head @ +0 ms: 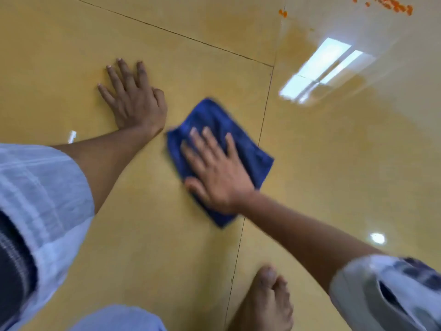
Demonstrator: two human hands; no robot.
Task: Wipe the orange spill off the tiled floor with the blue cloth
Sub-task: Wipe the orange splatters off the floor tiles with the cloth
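Observation:
A folded blue cloth point(214, 120) lies flat on the yellow tiled floor point(59, 56) near the middle of the view. My right hand point(214, 170) presses down on it with fingers spread, palm on the cloth; its edges look blurred. My left hand point(133, 99) rests flat on the bare tile to the left of the cloth, fingers apart, holding nothing. Orange spill bits point(393, 5) lie at the far top right, well away from the cloth. A faint orange smear point(296, 41) stains the tile below them.
A bare foot point(265, 304) stands on the floor at the bottom, right of centre. Dark grout lines point(265, 111) cross beside the cloth. A ceiling light reflection point(319, 68) glares on the glossy tile at the right. My pale sleeves fill the lower corners.

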